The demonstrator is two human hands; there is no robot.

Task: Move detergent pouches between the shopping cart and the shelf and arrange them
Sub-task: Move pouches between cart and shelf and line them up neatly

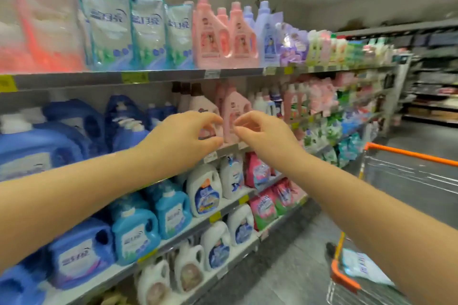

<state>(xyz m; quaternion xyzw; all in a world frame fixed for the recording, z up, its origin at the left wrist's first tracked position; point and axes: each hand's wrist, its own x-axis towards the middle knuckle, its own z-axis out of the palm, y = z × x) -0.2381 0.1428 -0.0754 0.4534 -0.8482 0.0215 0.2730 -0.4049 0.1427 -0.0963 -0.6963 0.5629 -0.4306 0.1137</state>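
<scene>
White and blue detergent pouches (128, 32) stand in a row on the top shelf (173, 75), left of the pink bottles. Another pouch (364, 267) lies in the shopping cart (406, 153) at the lower right, partly hidden by my right forearm. My left hand (188, 136) and my right hand (262, 131) are raised side by side in front of the second shelf. Both are empty, with curled fingers that stay apart. Their fingertips nearly meet in front of a pink bottle (234, 111). Neither hand touches a pouch.
Blue jugs (44, 146) fill the second shelf at left. White and blue bottles (205, 193) and pink pouches (262, 208) sit on lower shelves. The cart's orange handle is at right. A grey aisle floor (297, 242) runs between shelf and cart.
</scene>
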